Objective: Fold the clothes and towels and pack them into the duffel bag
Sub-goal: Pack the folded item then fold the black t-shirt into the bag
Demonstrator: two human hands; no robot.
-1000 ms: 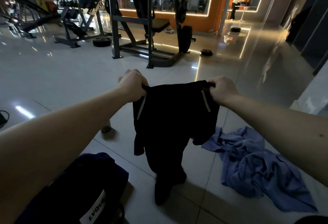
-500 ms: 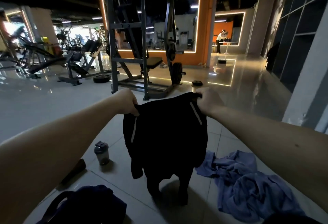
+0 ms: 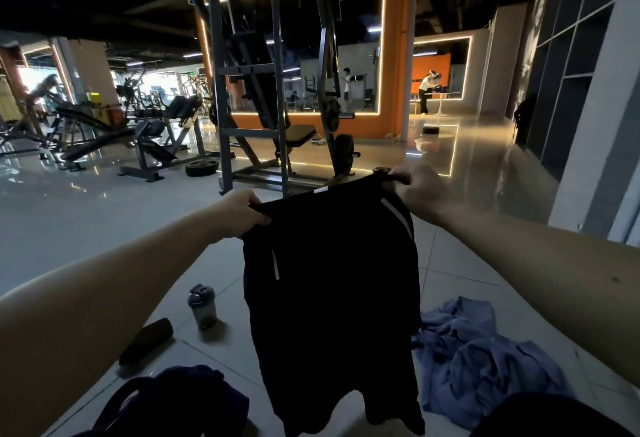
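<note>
Above the tiled floor (image 3: 450, 263), left hand (image 3: 239, 213) and right hand (image 3: 417, 187) each grip a top corner of black shorts (image 3: 332, 284), hanging mid-air; blue towel (image 3: 485, 360) crumpled right, duffel bag (image 3: 173, 402) near left.

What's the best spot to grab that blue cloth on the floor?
Pinch a raised fold of the blue cloth, coming straight down from above. It lies crumpled on the floor, so its ridges stick up. It lies on the right, nearer the right hand, which now grips the black garment.

We are viewing the shorts (image 3: 332, 298) hanging over the floor (image 3: 104, 221), bottle (image 3: 202, 306) and bag (image 3: 187, 398) lying left, towel (image 3: 485, 357) lying right.
</note>
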